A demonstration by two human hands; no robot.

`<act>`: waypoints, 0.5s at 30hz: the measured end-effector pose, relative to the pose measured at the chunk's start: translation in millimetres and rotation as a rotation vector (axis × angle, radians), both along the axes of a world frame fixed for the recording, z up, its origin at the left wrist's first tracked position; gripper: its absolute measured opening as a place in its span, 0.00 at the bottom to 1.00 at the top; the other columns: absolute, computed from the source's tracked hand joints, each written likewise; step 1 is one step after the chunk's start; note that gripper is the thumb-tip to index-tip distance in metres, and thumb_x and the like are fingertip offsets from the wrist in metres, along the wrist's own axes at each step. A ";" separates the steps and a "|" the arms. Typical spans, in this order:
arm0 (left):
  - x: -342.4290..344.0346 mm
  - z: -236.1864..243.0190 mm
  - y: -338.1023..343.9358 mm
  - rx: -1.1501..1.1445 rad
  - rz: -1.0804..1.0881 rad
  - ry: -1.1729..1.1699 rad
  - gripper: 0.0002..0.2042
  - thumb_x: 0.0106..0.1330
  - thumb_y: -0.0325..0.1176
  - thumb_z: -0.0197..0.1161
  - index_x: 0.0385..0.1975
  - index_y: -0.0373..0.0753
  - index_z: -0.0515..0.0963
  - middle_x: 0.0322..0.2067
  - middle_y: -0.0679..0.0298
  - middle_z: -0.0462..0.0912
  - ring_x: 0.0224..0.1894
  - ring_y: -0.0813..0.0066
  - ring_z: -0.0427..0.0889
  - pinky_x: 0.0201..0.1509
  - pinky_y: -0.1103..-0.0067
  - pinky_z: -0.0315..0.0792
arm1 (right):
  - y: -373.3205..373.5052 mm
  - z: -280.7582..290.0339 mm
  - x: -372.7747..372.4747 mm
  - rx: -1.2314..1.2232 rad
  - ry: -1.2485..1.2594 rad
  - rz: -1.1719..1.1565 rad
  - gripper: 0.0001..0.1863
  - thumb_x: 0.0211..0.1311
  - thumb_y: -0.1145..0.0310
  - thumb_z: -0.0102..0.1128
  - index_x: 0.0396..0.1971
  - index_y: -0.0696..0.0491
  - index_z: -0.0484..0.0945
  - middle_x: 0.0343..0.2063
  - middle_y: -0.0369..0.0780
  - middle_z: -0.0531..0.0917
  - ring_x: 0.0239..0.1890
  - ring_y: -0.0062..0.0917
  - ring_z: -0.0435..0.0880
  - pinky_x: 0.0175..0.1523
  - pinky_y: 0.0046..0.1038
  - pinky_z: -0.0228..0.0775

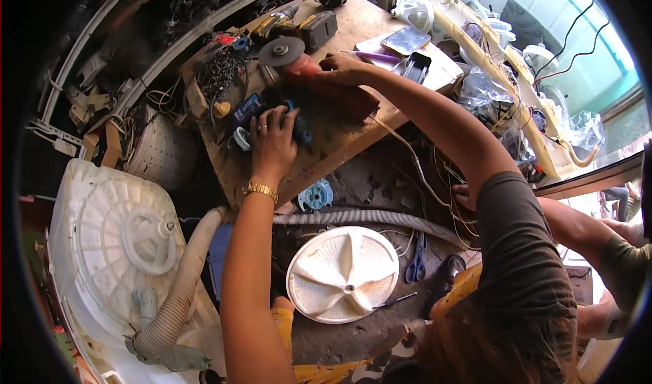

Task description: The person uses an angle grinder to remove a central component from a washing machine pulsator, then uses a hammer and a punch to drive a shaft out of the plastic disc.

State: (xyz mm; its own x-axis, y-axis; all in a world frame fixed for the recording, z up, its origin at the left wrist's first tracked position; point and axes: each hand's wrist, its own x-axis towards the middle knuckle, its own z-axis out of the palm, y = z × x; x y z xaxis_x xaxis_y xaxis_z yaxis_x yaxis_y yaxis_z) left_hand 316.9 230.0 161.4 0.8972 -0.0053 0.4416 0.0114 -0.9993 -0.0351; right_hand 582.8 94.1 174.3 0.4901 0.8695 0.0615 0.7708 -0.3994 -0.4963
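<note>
Left hand [273, 136] pressed down, fingers curled over a dark blue power-tool body [252, 107] on the worn wooden desk [339, 129]. Right hand [345, 69] clasped the red angle grinder [326, 85], long axis running right from its grey disc [281, 51], lying just beyond and right of the left hand.

angle grinder [299, 61] on workbench [339, 136], pulsator disc [341, 274] on floor below

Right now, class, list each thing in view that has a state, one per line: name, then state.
Left hand: pressed down on the blue power tool.
Right hand: gripping the red angle grinder.
Grey grinder disc: mounted, lying flat.
White ribbed washer pulsator: removed, on the floor.
Blue-handled scissors: closed.
</note>
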 end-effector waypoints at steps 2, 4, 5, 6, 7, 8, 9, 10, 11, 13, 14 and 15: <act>-11.1 -1.4 9.1 0.003 0.039 0.024 0.31 0.53 0.28 0.65 0.60 0.51 0.69 0.58 0.64 0.69 0.64 0.58 0.66 0.71 0.50 0.56 | 14.0 5.3 3.6 0.229 0.234 0.015 0.30 0.62 0.44 0.61 0.51 0.57 0.81 0.54 0.50 0.81 0.58 0.40 0.79 0.62 0.35 0.68; 14.8 3.3 -12.4 -0.027 -0.031 -0.010 0.31 0.52 0.27 0.65 0.60 0.51 0.69 0.58 0.63 0.70 0.64 0.58 0.66 0.71 0.50 0.57 | -22.5 19.3 71.9 0.347 -0.297 -0.152 0.21 0.57 0.58 0.65 0.50 0.49 0.80 0.51 0.49 0.81 0.54 0.46 0.78 0.58 0.42 0.71; 6.3 0.3 -2.5 -0.034 -0.012 0.007 0.31 0.52 0.27 0.64 0.60 0.51 0.68 0.58 0.63 0.70 0.64 0.58 0.66 0.70 0.50 0.57 | -5.6 21.4 67.1 0.257 -0.513 -0.213 0.26 0.56 0.60 0.64 0.57 0.46 0.75 0.62 0.47 0.72 0.60 0.48 0.72 0.59 0.42 0.71; 4.5 -0.1 -1.0 -0.051 -0.018 0.014 0.31 0.52 0.27 0.64 0.61 0.52 0.68 0.57 0.63 0.70 0.64 0.58 0.66 0.70 0.50 0.57 | 1.5 18.1 68.0 0.279 -0.630 -0.191 0.32 0.56 0.60 0.65 0.63 0.42 0.69 0.69 0.44 0.63 0.64 0.49 0.68 0.61 0.45 0.69; 2.6 -1.2 1.0 -0.053 -0.007 0.025 0.31 0.52 0.27 0.64 0.61 0.52 0.68 0.57 0.63 0.70 0.64 0.58 0.66 0.70 0.50 0.57 | 11.8 15.1 69.2 0.235 -0.772 -0.167 0.34 0.55 0.60 0.66 0.65 0.41 0.68 0.69 0.43 0.63 0.64 0.48 0.69 0.62 0.47 0.68; -0.2 -3.1 3.6 -0.044 0.000 0.024 0.32 0.52 0.27 0.64 0.61 0.52 0.68 0.57 0.64 0.69 0.63 0.58 0.66 0.70 0.50 0.57 | 24.2 9.4 68.1 0.191 -0.912 -0.137 0.36 0.55 0.60 0.67 0.66 0.40 0.67 0.69 0.42 0.63 0.64 0.46 0.69 0.63 0.48 0.67; -0.4 -1.3 2.7 -0.037 0.000 0.015 0.32 0.52 0.27 0.64 0.61 0.52 0.68 0.57 0.64 0.69 0.63 0.58 0.67 0.70 0.50 0.58 | 33.8 4.4 74.8 0.174 -0.889 -0.120 0.38 0.56 0.57 0.67 0.68 0.36 0.63 0.71 0.40 0.61 0.69 0.44 0.63 0.62 0.57 0.64; 7.8 1.3 -5.6 -0.042 -0.011 0.024 0.32 0.52 0.27 0.64 0.61 0.52 0.68 0.57 0.64 0.69 0.63 0.58 0.67 0.70 0.50 0.58 | 32.0 -2.7 93.3 0.150 -0.865 -0.120 0.40 0.58 0.55 0.67 0.70 0.33 0.60 0.73 0.39 0.58 0.74 0.41 0.56 0.61 0.66 0.60; 15.8 3.3 -13.9 -0.047 -0.041 0.001 0.32 0.50 0.25 0.62 0.60 0.50 0.70 0.57 0.62 0.70 0.62 0.57 0.67 0.69 0.55 0.58 | 25.1 -5.8 115.3 0.125 -0.873 -0.107 0.40 0.59 0.52 0.66 0.71 0.27 0.58 0.73 0.37 0.60 0.74 0.40 0.55 0.59 0.66 0.61; 7.2 0.6 -3.9 -0.057 -0.018 0.012 0.32 0.49 0.22 0.60 0.60 0.49 0.71 0.56 0.61 0.71 0.62 0.56 0.67 0.69 0.59 0.58 | 50.5 -9.4 119.0 0.156 -0.825 -0.098 0.38 0.58 0.49 0.64 0.69 0.27 0.60 0.69 0.42 0.63 0.70 0.44 0.61 0.64 0.65 0.55; 3.6 -1.8 0.8 -0.046 0.001 0.030 0.32 0.50 0.25 0.62 0.60 0.52 0.70 0.57 0.63 0.70 0.63 0.57 0.67 0.69 0.55 0.57 | 63.0 -11.1 119.9 0.159 -0.686 -0.079 0.40 0.56 0.43 0.65 0.69 0.28 0.60 0.70 0.42 0.60 0.70 0.45 0.60 0.70 0.67 0.47; 6.0 -3.4 0.6 -0.040 0.006 0.041 0.32 0.52 0.27 0.63 0.60 0.55 0.69 0.57 0.65 0.69 0.63 0.59 0.66 0.70 0.50 0.56 | 71.7 -10.2 126.9 0.092 -0.726 -0.161 0.38 0.57 0.44 0.65 0.68 0.28 0.61 0.70 0.41 0.61 0.69 0.47 0.60 0.69 0.68 0.46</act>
